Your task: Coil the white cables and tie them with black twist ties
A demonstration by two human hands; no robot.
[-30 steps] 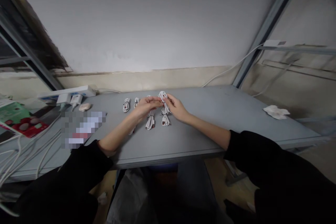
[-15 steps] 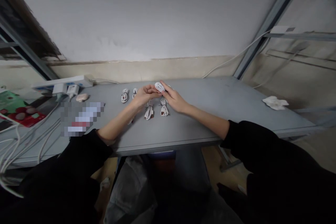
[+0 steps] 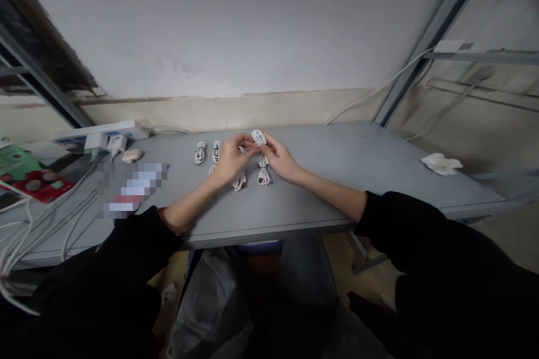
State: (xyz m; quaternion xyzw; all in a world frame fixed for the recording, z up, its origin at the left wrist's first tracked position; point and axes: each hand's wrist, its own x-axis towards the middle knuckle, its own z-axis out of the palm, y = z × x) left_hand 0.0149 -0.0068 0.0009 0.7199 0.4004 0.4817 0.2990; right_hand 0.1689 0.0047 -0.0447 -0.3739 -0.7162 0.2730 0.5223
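Note:
My left hand (image 3: 231,158) and my right hand (image 3: 281,160) meet above the middle of the grey table (image 3: 337,179). Both pinch a small coiled white cable (image 3: 258,137) held between their fingertips, a little above the tabletop. Below and around the hands lie several tied white cable bundles: two to the left (image 3: 201,152) (image 3: 216,151), and two under the hands (image 3: 240,180) (image 3: 263,175). Both arms wear black sleeves.
A white power strip (image 3: 101,133) with plugged-in chargers lies at the back left, with loose white cords (image 3: 37,230) running off the table's left end. A crumpled white cloth (image 3: 441,164) lies at the right. A green and red packet (image 3: 25,176) is far left.
The view shifted slightly downward since a second ago. My hands stay together on the coiled cable; the left hand has drawn slightly nearer and its fingers have curled more round the coil.

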